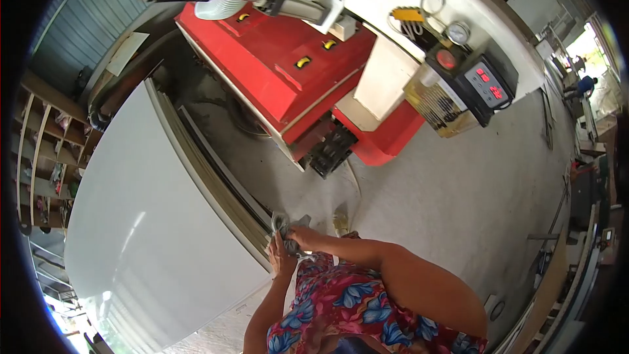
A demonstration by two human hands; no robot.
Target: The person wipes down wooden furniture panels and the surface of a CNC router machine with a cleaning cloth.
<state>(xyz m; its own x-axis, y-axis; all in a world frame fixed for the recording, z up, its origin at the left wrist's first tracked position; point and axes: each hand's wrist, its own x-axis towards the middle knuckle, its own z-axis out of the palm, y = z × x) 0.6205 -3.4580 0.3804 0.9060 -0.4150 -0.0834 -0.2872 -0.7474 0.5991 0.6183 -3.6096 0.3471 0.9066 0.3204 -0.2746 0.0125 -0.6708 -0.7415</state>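
A large glossy white panel [157, 216] lies on top of a stack of boards [206, 180] at the left. By the stack's near right corner, my left hand [282, 257] rests against the edge with its fingers on a crumpled grey cloth [282, 226]. My right hand [303, 238] is closed on the same cloth, close beside the left one. Part of the cloth hangs between the hands and the flowered clothing [354, 295].
A red and white machine [282, 72] with a digital display [486, 85] and a pressure gauge [458, 33] stands ahead. Wooden shelves [49, 151] are at the far left. Another person [582, 86] is far off at the right.
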